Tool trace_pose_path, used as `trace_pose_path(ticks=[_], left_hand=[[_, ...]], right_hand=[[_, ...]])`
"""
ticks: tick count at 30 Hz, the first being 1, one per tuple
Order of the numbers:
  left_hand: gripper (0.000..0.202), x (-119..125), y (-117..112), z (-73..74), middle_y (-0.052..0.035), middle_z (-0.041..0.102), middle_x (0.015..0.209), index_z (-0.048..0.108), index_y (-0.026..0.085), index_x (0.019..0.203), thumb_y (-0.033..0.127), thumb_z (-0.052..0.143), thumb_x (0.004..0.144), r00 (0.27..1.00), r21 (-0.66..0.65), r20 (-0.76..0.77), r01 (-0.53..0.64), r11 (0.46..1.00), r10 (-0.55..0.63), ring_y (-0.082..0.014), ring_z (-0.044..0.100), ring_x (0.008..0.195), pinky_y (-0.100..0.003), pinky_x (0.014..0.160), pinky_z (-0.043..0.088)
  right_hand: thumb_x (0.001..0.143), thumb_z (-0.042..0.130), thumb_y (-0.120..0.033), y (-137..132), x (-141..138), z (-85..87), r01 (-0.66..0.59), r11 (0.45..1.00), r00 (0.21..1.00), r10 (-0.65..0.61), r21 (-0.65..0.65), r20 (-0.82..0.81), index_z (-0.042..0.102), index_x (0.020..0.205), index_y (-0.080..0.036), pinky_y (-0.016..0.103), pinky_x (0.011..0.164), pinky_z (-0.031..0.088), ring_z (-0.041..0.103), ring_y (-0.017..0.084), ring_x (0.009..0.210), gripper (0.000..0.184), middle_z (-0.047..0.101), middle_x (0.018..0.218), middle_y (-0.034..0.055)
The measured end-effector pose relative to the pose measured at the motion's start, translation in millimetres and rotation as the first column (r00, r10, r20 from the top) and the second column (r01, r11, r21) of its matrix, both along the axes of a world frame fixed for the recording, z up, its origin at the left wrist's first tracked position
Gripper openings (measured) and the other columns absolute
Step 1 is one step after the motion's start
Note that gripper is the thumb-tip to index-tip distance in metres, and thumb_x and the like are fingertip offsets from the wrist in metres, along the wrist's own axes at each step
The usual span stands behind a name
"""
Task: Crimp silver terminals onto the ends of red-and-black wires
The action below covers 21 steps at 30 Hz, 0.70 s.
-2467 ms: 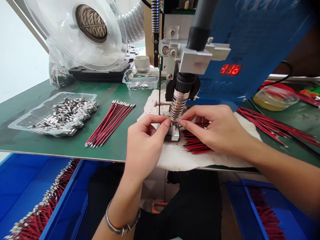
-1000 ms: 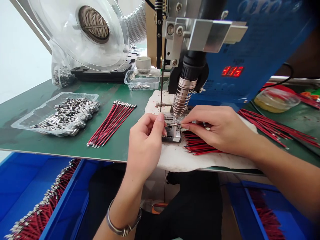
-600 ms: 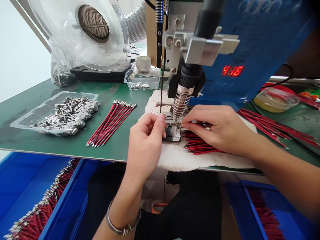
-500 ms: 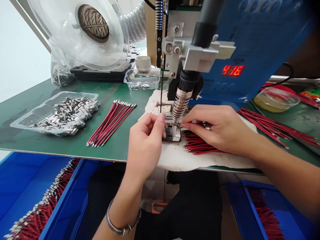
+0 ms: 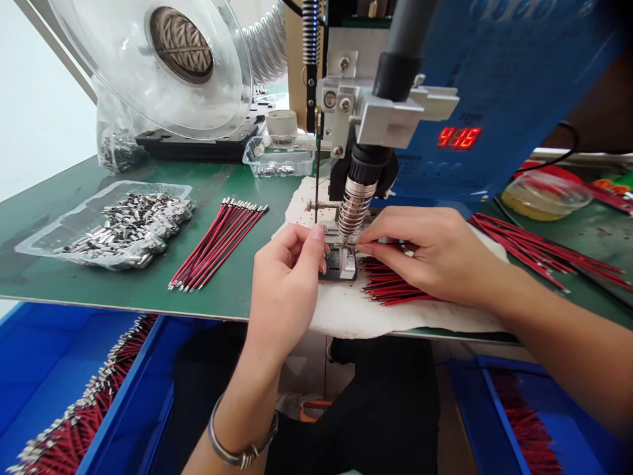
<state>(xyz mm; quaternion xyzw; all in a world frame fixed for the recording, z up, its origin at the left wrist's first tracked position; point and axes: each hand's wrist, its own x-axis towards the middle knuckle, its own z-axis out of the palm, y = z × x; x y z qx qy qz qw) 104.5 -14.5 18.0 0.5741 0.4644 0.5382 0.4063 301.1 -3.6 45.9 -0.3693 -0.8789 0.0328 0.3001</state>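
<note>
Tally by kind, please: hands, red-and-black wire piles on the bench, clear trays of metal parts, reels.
Hands: 2, left hand, right hand pinching a wire
Wire piles: 3 (far-right red strip unclear)
Clear trays: 2
Reel: 1
Total: 8

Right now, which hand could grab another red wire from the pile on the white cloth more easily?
Probably the right hand: it lies right over the wire pile, though it is pinching one wire. The left hand sits beyond the fixture, farther off.
</note>
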Motion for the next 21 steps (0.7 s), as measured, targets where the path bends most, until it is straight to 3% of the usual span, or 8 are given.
trace_pose_path(ticks=[21], left_hand=[[0.035,0.9,-0.9,1.0,0.0001,0.052,0.061,0.055,0.018,0.064,0.035,0.060,0.093,1.000,0.003,-0.008,-0.008,1.000,0.008,-0.0108,0.043,0.055,-0.025,0.053,0.036]], right_hand=[[0.090,0.061,-0.016,-1.3,-1.5,-1.6,0.042,0.999,0.999,-0.042,0.021,-0.023,0.071,0.087,-0.023,0.030,0.062,0.050,0.067,0.016,0.070,0.012,0.075,0.083,0.0006]])
